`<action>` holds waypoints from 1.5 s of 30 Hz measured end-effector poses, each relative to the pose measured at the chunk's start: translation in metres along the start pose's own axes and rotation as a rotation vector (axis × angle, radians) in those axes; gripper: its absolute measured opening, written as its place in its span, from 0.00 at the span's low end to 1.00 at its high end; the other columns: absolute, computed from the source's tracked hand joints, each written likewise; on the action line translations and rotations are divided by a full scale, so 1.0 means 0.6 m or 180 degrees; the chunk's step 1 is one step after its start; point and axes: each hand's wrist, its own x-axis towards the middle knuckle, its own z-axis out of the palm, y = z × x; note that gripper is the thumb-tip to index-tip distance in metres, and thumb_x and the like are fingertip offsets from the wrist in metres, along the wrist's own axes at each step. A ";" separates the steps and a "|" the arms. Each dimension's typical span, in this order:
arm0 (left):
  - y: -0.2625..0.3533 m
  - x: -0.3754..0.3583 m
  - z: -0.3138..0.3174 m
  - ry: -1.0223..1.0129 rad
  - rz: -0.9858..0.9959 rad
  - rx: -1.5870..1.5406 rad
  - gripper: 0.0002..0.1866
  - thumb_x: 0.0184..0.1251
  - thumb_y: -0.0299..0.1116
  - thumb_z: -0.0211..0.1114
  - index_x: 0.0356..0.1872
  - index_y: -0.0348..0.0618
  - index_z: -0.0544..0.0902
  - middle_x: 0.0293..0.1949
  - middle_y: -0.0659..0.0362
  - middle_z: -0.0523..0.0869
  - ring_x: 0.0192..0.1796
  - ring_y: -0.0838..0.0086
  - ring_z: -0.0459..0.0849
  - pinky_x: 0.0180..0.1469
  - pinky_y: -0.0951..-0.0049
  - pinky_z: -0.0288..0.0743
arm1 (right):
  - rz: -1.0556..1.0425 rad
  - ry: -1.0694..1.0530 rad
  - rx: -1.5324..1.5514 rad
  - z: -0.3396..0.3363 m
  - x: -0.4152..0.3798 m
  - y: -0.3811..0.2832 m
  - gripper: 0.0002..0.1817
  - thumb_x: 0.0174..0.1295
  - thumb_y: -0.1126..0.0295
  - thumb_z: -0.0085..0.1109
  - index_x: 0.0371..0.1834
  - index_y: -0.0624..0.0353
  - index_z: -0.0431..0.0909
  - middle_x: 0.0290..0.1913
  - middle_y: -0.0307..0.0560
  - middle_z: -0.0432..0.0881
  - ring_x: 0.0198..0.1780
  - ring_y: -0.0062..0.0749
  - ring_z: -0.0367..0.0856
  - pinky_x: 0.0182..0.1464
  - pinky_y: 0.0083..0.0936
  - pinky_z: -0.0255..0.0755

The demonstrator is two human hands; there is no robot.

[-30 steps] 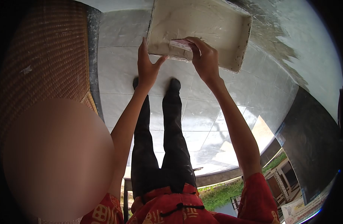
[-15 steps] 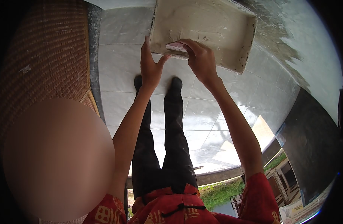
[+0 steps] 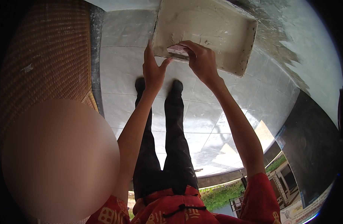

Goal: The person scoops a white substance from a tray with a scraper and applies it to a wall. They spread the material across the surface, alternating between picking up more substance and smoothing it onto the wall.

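Observation:
A shallow rectangular tray (image 3: pixel 249 48) with a smeared rim is coated inside with wet, beige-grey paste (image 3: pixel 212 26). My left hand (image 3: pixel 153 72) spans its near left corner, fingers along the left wall and thumb at the near wall, gripping it. Between the fingers and thumb of my right hand (image 3: pixel 202 61) is a flat pinkish scraper (image 3: pixel 177 48), its lower edge close to the inner side of the near wall. The fingers partly cover the scraper, so its full shape is hidden.
Grey tiles (image 3: pixel 123 67) lie under my feet. A woven panel (image 3: pixel 48 56) rises at the left. On the right is a wall (image 3: pixel 302 33) partly smeared with grey coating, and a dark panel (image 3: pixel 309 142). A large blurred round patch (image 3: pixel 61 160) covers the lower left.
The tray and both hands appear slightly lower in view, along with the floor and feet. My left hand keeps its place at the corner, and the scraper remains in my right hand.

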 end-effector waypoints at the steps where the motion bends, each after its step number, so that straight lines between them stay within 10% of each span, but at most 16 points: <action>1: 0.001 0.000 0.000 -0.0010 -0.0042 -0.0001 0.48 0.61 0.37 0.74 0.77 0.35 0.55 0.71 0.42 0.66 0.74 0.54 0.66 0.74 0.59 0.60 | -0.0004 -0.0006 0.0053 -0.001 0.002 0.000 0.15 0.59 0.81 0.58 0.47 0.53 0.85 0.38 0.50 0.89 0.37 0.46 0.88 0.39 0.38 0.80; 8: -0.002 -0.001 0.002 0.0131 0.0207 0.0262 0.49 0.58 0.37 0.76 0.76 0.35 0.56 0.70 0.39 0.69 0.70 0.47 0.72 0.68 0.56 0.68 | 0.0222 -0.0265 0.0110 -0.016 0.019 0.005 0.15 0.61 0.81 0.56 0.48 0.52 0.85 0.39 0.49 0.89 0.38 0.47 0.88 0.41 0.39 0.81; 20: 0.035 0.022 -0.093 -0.0119 0.0741 0.0903 0.42 0.70 0.39 0.65 0.77 0.35 0.53 0.76 0.39 0.59 0.78 0.47 0.58 0.75 0.51 0.56 | 0.1277 -0.0281 0.1643 -0.128 0.066 -0.038 0.15 0.69 0.74 0.59 0.57 0.61 0.79 0.44 0.51 0.89 0.46 0.30 0.87 0.47 0.28 0.78; 25: 0.181 0.101 -0.171 0.0437 0.1212 0.0957 0.34 0.78 0.40 0.53 0.77 0.34 0.54 0.76 0.40 0.60 0.78 0.45 0.56 0.76 0.51 0.55 | 0.1232 0.0195 0.3425 -0.239 0.084 -0.163 0.21 0.72 0.71 0.57 0.63 0.72 0.70 0.45 0.52 0.87 0.45 0.27 0.86 0.47 0.26 0.83; 45: 0.903 0.160 -0.528 0.2348 0.4303 0.0884 0.30 0.78 0.44 0.50 0.75 0.41 0.63 0.75 0.47 0.66 0.79 0.47 0.57 0.69 0.41 0.57 | -0.1009 0.2201 0.3416 -0.683 0.092 -0.703 0.16 0.69 0.72 0.59 0.57 0.69 0.74 0.40 0.44 0.84 0.38 0.21 0.83 0.43 0.24 0.84</action>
